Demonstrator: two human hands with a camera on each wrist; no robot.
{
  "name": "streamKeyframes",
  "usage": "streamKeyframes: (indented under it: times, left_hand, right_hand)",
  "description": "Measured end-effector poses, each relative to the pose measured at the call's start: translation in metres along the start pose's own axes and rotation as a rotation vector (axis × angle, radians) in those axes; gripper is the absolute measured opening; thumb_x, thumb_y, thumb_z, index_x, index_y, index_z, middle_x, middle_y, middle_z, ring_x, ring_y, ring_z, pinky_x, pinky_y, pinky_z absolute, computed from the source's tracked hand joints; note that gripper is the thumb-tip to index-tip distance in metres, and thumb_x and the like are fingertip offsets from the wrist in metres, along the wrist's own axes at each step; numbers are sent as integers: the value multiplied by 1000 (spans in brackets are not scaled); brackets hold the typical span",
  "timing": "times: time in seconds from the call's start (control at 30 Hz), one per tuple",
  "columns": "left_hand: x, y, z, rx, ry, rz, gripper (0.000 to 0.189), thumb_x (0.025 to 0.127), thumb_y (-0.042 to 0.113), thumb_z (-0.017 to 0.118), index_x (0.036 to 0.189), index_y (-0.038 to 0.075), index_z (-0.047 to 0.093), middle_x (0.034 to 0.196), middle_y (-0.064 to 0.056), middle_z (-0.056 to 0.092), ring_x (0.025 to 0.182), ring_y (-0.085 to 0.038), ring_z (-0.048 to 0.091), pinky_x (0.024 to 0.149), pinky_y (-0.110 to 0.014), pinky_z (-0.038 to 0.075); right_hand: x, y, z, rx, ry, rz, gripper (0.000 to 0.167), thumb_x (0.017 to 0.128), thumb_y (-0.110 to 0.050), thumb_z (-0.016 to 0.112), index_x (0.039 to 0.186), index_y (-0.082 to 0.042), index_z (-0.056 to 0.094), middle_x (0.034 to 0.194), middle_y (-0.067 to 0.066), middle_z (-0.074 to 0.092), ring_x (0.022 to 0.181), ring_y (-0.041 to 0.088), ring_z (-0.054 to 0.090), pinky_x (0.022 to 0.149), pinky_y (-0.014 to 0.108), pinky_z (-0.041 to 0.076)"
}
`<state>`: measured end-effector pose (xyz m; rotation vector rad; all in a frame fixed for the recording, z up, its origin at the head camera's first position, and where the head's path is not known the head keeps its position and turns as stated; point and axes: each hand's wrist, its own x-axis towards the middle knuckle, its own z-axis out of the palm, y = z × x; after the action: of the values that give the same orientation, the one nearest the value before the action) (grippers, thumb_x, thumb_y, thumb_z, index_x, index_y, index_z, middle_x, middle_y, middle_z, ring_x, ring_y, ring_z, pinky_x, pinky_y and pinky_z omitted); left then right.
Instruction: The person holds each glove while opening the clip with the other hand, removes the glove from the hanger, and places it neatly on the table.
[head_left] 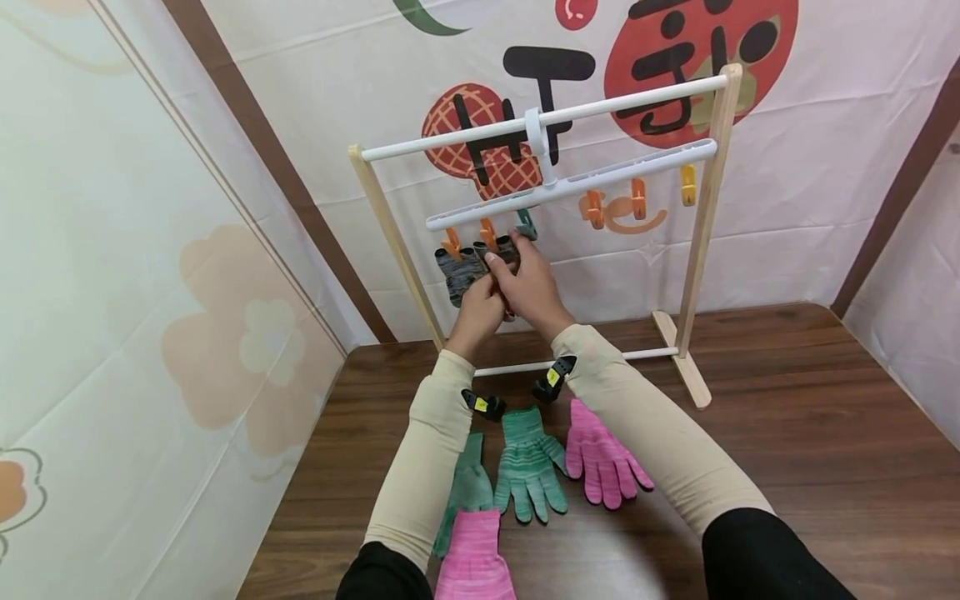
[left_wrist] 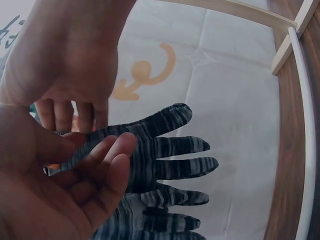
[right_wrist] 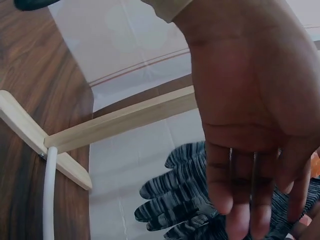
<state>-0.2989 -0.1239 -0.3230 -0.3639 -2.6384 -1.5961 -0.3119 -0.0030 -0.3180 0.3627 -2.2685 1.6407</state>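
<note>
Two dark grey striped knit gloves hang below a white hanger bar (head_left: 570,188). The left glove (head_left: 461,277) hangs by its cuff from an orange clip (head_left: 452,243). At the second glove (left_wrist: 172,167) both hands meet, below another orange clip (head_left: 488,233). My left hand (head_left: 480,312) pinches this glove near its cuff, fingers curled. My right hand (head_left: 534,287) holds the cuff's right side between thumb and fingers, its index fingertip close to a green clip (head_left: 527,223). In the right wrist view, the right hand's palm (right_wrist: 250,95) hides part of the gloves.
The hanger hooks onto a wooden rack (head_left: 703,242) with white rods. Orange clips (head_left: 638,198) and a yellow clip (head_left: 687,185) hang at its right. On the table (head_left: 810,433) lie two green gloves (head_left: 531,467) and two pink gloves (head_left: 604,457). A printed cloth stands behind.
</note>
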Motion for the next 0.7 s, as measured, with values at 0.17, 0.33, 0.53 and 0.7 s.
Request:
streamKeyframes:
  times: [0.17,0.33,0.53,0.7]
  left_hand:
    - [-2,-4,-4,18,-8,-2,33,108,15,39,130,8,63,91,-13,67,82,-33,68,74,-39,57]
    - [-7,-6,-11,-40,-7,27,33,110,14,38,132,8,63,98,-16,70,88,-39,69,69,-33,56]
    - [-11,-11,-21,-109,25,24,33,111,15,41,136,10,62,113,-12,70,92,-36,70,65,-28,54]
    - [-13,-11,-27,-132,53,52,33,111,12,40,136,6,60,116,-18,68,91,-36,70,76,-48,56]
  right_hand:
    - [3,-6,2,31,-11,-29,66,104,-38,58,159,-11,34,155,8,46,138,22,45,111,43,38]
    - [7,-14,3,50,-20,-62,58,106,-36,55,157,-13,39,146,7,55,137,19,46,110,41,39]
    - [8,-18,2,80,-33,-74,48,107,-36,54,150,-15,50,137,6,60,130,19,53,106,42,42]
    - [8,-22,1,94,-47,-84,49,105,-34,57,149,-13,52,137,9,61,129,22,54,108,42,41]
